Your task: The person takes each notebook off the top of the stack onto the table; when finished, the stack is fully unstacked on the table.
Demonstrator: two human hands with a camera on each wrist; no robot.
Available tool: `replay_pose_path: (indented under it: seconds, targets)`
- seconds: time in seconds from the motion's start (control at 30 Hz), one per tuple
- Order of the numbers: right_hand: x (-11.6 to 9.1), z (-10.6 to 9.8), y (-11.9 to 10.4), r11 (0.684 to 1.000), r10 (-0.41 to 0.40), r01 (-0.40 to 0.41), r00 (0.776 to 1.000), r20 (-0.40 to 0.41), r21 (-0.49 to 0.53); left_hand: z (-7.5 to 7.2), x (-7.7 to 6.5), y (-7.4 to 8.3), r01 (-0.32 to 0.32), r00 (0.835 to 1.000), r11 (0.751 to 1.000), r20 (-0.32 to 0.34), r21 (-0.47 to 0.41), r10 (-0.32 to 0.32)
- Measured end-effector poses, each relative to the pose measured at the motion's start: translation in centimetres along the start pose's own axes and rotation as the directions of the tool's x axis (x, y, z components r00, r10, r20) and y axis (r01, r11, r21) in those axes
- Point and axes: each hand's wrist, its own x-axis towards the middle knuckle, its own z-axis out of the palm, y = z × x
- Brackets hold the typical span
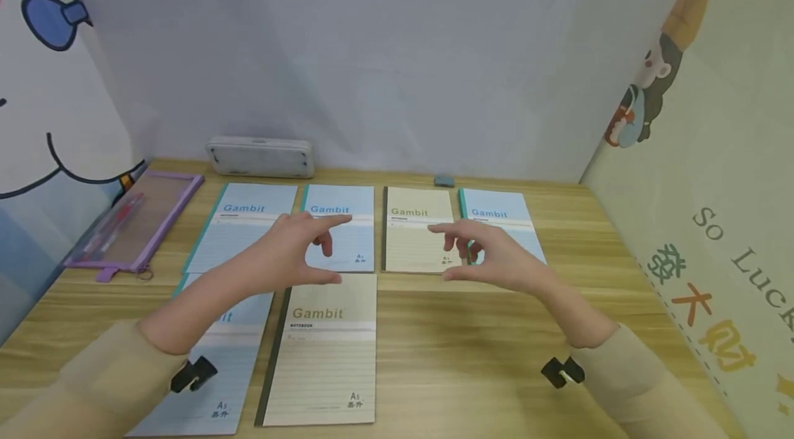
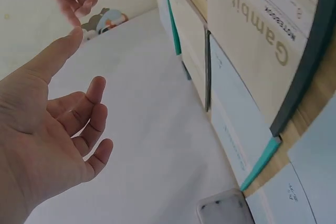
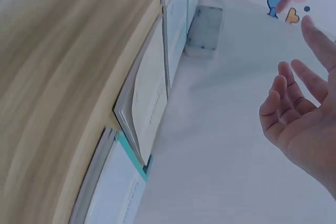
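My left hand point(image 1: 288, 249) hovers over the middle of the notebooks, index finger and thumb stretched apart, the other fingers loosely bent. Facing it, my right hand point(image 1: 496, 256) hangs in a similar pose over the right side; neither holds anything. Beneath the left hand lie a blue Gambit notebook point(image 1: 356, 242) in the back row and a cream notebook point(image 1: 329, 370) in the front row. Nearest my right hand are another cream notebook point(image 1: 409, 239) and a green-spined blue one point(image 1: 502, 208), partly hidden. My left forearm covers parts of two more blue notebooks, one at back point(image 1: 242, 225), one in front point(image 1: 232, 356).
A purple-edged mesh pouch point(image 1: 164, 208) with pens lies at the far left. Against the back wall stand a whitish pencil case point(image 1: 260, 158) and a small grey-blue block point(image 1: 443, 181). Bare wood tabletop point(image 1: 446, 370) shows at front right. Printed sheets point(image 1: 701, 170) flank the table.
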Motion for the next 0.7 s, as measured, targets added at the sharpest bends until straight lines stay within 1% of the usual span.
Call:
replay_pose_path:
  seconds: [0.13, 0.27, 0.37, 0.47, 0.57, 0.7]
  targets:
    - [-0.7, -2.2, 1.2, 1.000, -0.004, 0.004, 0.997, -0.083, -0.003, -0.4, 1.5, 1.0, -0.016, 1.000, 1.000, -0.020, -0.017, 0.016]
    - [-1.4, -4.4, 2.7, 0.999, 0.051, -0.051, 0.985, -0.166, 0.006, -0.3, 3.1, 2.0, -0.047, 0.997, 0.998, -0.067, -0.045, 0.044]
    - [-2.0, -5.8, 3.9, 0.994, 0.113, -0.110, 0.967, -0.229, 0.026, 0.1, 4.4, 2.9, -0.073, 0.993, 0.994, -0.101, -0.085, 0.064]
    - [-2.8, -6.8, 5.2, 0.985, 0.174, -0.168, 0.941, -0.290, 0.046, 0.7, 5.7, 3.8, -0.089, 0.991, 0.988, -0.108, -0.123, 0.076]
    - [-3.5, -7.4, 6.4, 0.979, 0.204, -0.189, 0.923, -0.325, 0.076, 1.4, 7.0, 4.8, -0.091, 0.992, 0.984, -0.100, -0.154, 0.076]
    - [-4.1, -7.8, 7.9, 0.978, 0.204, -0.175, 0.927, -0.314, 0.117, 2.5, 8.6, 5.6, -0.087, 0.993, 0.978, -0.101, -0.188, 0.069]
